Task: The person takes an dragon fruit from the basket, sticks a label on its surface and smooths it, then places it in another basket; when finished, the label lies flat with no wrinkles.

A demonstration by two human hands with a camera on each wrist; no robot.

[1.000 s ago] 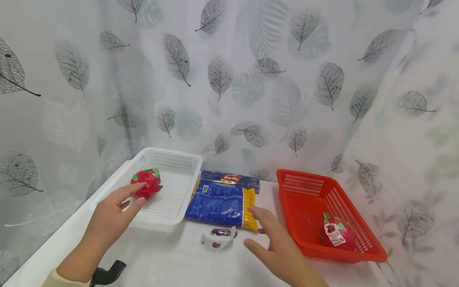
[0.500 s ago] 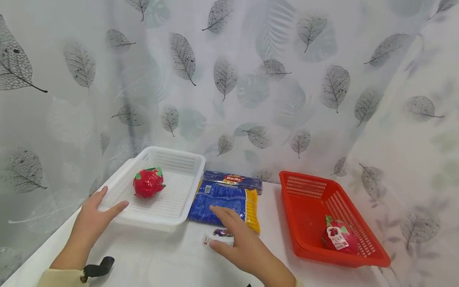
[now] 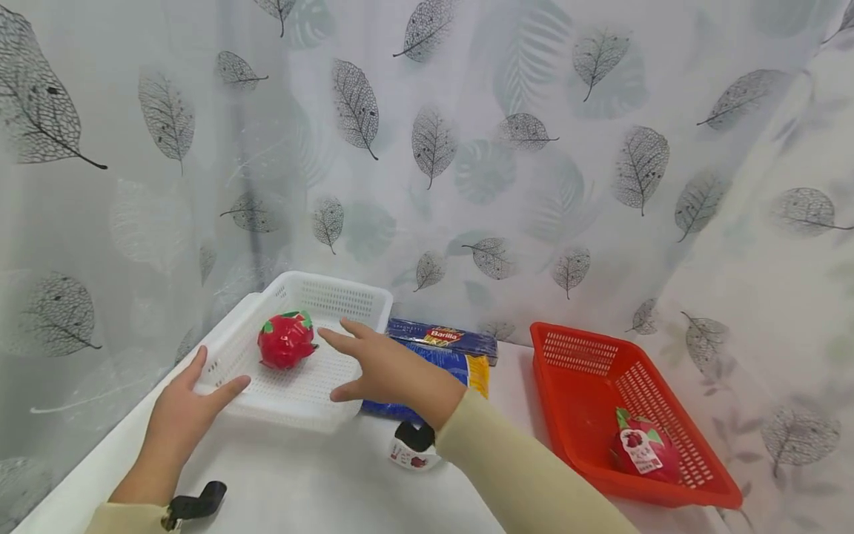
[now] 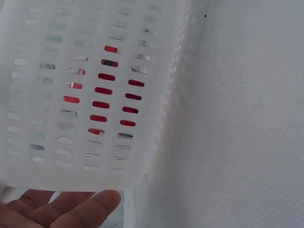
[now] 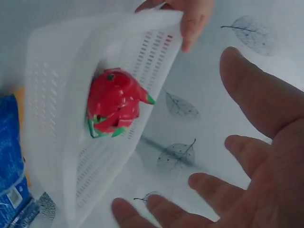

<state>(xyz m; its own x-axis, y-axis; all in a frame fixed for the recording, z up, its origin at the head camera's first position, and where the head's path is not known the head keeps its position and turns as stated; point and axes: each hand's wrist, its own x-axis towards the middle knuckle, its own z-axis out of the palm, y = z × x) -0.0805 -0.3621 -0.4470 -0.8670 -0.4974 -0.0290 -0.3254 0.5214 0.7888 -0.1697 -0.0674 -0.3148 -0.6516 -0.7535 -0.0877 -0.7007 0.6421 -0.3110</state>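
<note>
A red dragon fruit (image 3: 287, 341) with green tips lies in the white basket (image 3: 303, 415). My left hand (image 3: 180, 415) is at this basket's front left corner, with thumb and fingers spread along the rim. In the right wrist view, the left hand (image 5: 192, 21) is seen at the same corner. My right hand (image 3: 380, 367) hovers over the basket's right side, fingers spread towards the dragon fruit and holding nothing. In the left wrist view, red patches of the fruit show through the slots of the basket wall (image 4: 85, 178).
A red basket (image 3: 574, 415) holds another dragon fruit (image 3: 647, 449) with a white label. Blue Barilla spaghetti (image 3: 443, 335) and a blue-yellow packet (image 3: 477, 374) lie between the baskets. A small white printed strip (image 3: 410, 456) is partly hidden by my right wrist. A leaf-patterned curtain (image 3: 434, 185) stands behind.
My left hand has drawn back from the dragon fruit to the white basket's corner. The right hand has moved left from beside the blue packet to over the white basket.
</note>
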